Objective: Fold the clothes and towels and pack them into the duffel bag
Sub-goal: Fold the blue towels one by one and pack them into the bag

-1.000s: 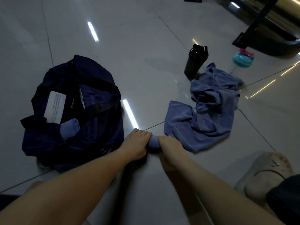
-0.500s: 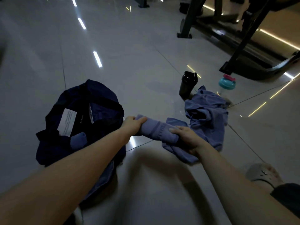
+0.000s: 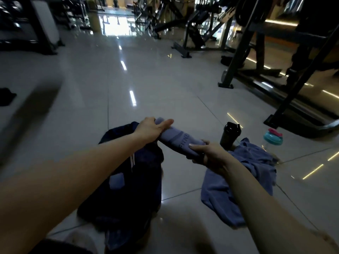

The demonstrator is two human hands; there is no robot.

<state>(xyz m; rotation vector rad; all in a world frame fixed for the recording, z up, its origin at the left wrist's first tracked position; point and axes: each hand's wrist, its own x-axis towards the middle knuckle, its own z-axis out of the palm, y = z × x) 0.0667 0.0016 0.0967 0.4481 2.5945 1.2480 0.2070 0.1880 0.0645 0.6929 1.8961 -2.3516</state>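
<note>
Rolled cloth (image 3: 180, 142): a tight lilac roll with printed lettering, held in the air between both hands, off the floor (image 3: 165, 85).
Left hand (image 3: 150, 130): grips the far end, fingers wrapped under, thumb laid along the top.
Right hand (image 3: 209, 154): pinches the near end, thumb on top, fingers curled beneath.
Long axis: slants from far-left to near-right, slightly downhill toward the right hand.
Duffel bag (image 3: 146, 171): lies open directly below the left hand and the roll's far end; the right end overhangs the bag's right edge.
Nearer hand: the left is over the bag, so lowering likely leads from that end.
Already inside: a small lilac piece (image 3: 116, 181).
Loose towel (image 3: 247, 173): crumpled on the floor, right of the bag, unfolded.
</note>
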